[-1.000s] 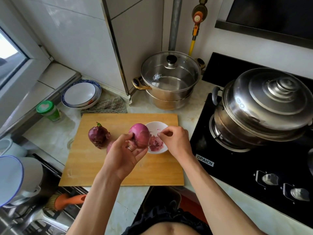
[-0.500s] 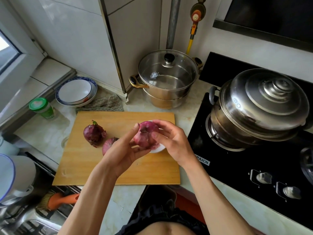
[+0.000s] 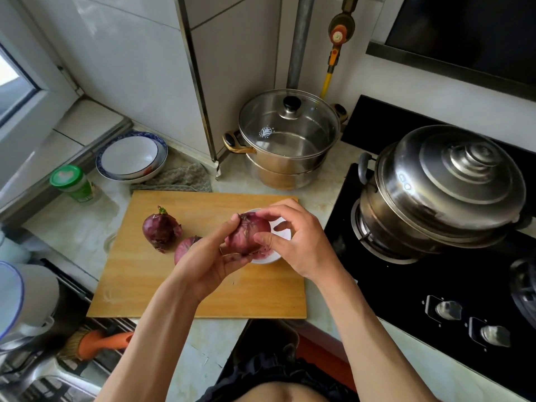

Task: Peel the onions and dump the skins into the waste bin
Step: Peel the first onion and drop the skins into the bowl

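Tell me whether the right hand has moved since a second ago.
Yes. The right hand was over the small white bowl then; it has come left to the onion held in the left hand, thumb on its skin.

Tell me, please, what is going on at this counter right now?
A person is peeling red onions over a cutting board. The left hand cradles one onion while the right hand pinches at its skin, above a small white bowl. Two more onions lie on the board: a whole one and another partly hidden behind the left hand. No waste bin is in view.
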`<act>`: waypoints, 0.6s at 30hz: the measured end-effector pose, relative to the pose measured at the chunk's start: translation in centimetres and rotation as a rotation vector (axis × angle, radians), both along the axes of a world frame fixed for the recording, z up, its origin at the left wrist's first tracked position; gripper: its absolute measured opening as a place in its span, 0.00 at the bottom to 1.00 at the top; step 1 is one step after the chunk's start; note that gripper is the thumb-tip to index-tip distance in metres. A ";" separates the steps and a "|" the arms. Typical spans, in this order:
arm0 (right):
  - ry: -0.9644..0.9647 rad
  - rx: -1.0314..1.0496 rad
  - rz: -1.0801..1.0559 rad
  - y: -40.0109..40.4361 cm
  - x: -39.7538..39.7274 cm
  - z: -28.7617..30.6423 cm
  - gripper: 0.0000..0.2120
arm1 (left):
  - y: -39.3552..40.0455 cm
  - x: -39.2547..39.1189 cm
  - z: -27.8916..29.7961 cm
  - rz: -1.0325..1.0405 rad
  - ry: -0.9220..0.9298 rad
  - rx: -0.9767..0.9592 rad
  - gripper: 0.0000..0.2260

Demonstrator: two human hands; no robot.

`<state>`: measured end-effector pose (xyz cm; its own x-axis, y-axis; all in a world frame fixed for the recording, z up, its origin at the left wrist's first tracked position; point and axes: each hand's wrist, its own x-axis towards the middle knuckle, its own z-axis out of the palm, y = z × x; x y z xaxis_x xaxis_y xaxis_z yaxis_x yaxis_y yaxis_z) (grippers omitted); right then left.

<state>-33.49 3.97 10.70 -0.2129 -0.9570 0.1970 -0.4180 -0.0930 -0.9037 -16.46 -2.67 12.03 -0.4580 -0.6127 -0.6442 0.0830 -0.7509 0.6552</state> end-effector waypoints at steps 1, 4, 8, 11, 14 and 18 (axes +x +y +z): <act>0.012 0.009 0.000 0.0 0.0 0.1 0.16 | 0.0 0.0 0.0 -0.001 -0.005 -0.003 0.19; 0.034 0.054 0.004 -0.1 -0.1 0.3 0.14 | 0.0 0.2 0.2 -0.012 -0.018 -0.023 0.18; 0.024 0.071 0.033 -0.2 0.1 0.7 0.17 | 0.0 0.3 0.4 -0.010 -0.034 -0.026 0.20; 0.056 0.068 0.047 -0.3 0.2 1.0 0.17 | 0.0 0.5 0.6 -0.023 -0.038 -0.028 0.19; 0.072 0.074 0.046 -0.3 0.4 1.2 0.17 | -0.1 0.6 0.6 -0.033 -0.056 -0.031 0.19; 0.080 0.090 0.043 -0.2 0.4 1.4 0.16 | -0.2 0.5 0.6 -0.042 -0.079 -0.038 0.20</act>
